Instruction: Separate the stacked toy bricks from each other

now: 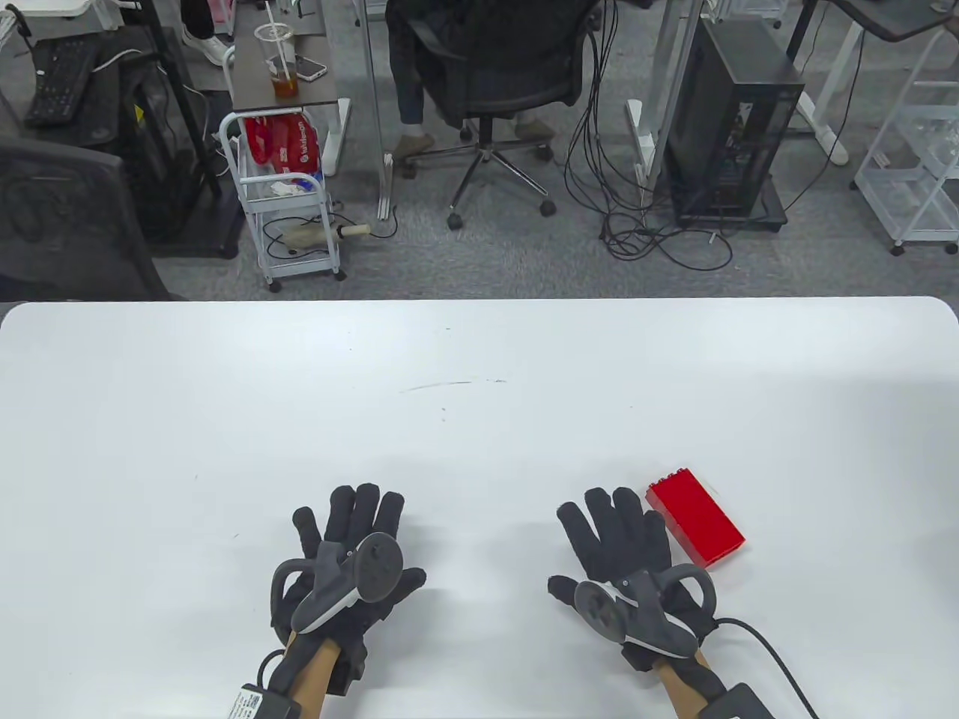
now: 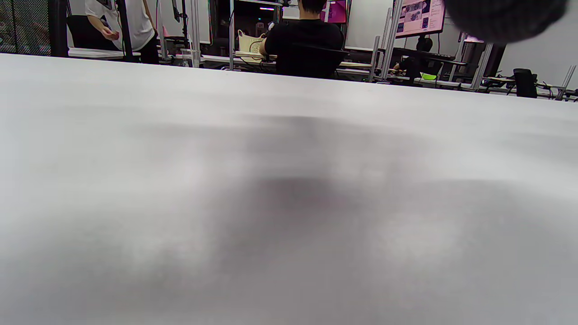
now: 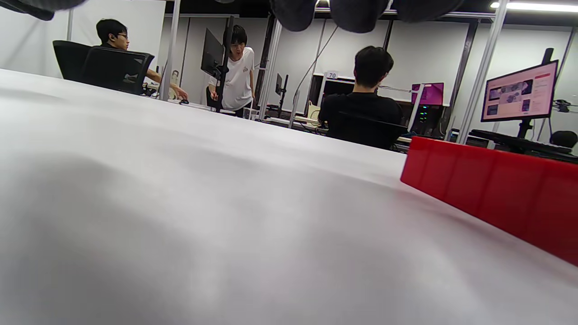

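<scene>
**Bricks untouched, both hands flat on table**

Stack of red toy bricks (image 1: 695, 526) lies on its side on the white table (image 1: 479, 389), at about 4 o'clock from table centre, long axis running 11 to 5. Right hand (image 1: 622, 547) lies palm down, fingers spread, released, just beside the stack at its 9 o'clock; contact unclear. Left hand (image 1: 352, 550) at 7 o'clock, flat, fingers extended, holding nothing, well apart from the bricks.

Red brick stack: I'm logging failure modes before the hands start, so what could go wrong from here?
1. The red brick stack lies on its side, untouched, beside the right hand; a careless reach might push it along the table.
2. The left hand rests far off, so a one-handed pull may just drag the stack.
</scene>
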Motion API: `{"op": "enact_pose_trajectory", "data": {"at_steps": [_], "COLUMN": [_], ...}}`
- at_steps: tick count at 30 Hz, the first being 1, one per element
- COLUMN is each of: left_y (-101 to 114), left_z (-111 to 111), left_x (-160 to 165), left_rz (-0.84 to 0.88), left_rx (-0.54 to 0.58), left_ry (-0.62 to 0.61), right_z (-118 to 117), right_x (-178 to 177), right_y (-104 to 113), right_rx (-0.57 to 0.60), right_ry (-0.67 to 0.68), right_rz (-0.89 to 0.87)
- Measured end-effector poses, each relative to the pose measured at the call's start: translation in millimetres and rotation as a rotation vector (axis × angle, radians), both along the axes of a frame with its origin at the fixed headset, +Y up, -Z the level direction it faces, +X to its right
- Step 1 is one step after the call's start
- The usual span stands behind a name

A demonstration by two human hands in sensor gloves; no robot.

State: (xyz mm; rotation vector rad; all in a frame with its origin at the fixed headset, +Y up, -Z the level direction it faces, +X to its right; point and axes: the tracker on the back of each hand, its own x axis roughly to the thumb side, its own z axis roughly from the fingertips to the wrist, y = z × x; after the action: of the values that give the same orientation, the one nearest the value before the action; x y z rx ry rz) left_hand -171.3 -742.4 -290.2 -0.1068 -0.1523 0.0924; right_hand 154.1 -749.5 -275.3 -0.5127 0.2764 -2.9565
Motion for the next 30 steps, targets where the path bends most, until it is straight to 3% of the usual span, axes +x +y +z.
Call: {"op": "enact_pose_trajectory", "data": {"at_steps": [9, 20, 30], "left_y": [-1, -3, -3], "left_z": [0, -2, -3], "left_x": [0, 2, 1], "left_rz": [0.0, -0.008, 0.0], "left_rx": [-0.02, -0.049, -0.061], "left_ry": [-0.004, -0.016, -0.013], "right_z": [-23, -62, -74], "right_x": [38, 111, 139], "right_y": [4, 10, -4], "right_rx": [-0.048, -0.165, -0.283], "right_ry": [-0.126, -0.349, -0.465], "right_rz": [0.056, -0.081, -0.174]}}
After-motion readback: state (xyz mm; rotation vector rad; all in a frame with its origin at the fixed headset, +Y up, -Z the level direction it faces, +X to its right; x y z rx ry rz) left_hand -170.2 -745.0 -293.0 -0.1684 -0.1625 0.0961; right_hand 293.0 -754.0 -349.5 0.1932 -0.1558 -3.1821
